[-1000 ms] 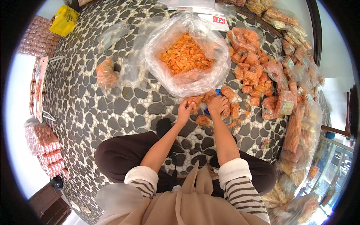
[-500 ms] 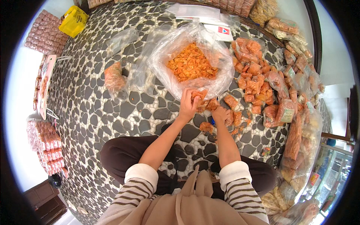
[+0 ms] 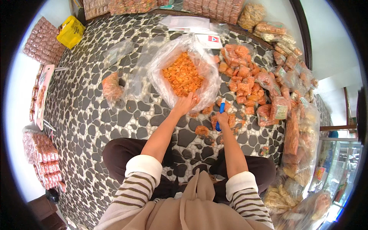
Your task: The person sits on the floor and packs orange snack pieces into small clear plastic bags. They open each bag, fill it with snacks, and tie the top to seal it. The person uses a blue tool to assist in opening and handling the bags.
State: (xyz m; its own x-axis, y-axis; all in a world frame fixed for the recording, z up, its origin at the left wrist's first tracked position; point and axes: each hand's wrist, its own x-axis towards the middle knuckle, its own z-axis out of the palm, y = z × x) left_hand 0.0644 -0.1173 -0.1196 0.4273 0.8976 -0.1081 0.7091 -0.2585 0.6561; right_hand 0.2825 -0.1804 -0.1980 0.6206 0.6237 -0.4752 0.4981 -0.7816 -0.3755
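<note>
Bagged bright-orange flakes (image 3: 182, 74), right hand (image 3: 225, 117) grasping blue cutter (image 3: 222, 107), left hand (image 3: 184, 103) (grip unclear)

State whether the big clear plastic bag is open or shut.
Open: the bag gapes wide, showing orange pieces inside; the left hand is at its near edge.

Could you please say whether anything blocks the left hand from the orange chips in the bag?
Nothing visible does; the left hand is over the near rim of the open bag, by the chips.
</note>
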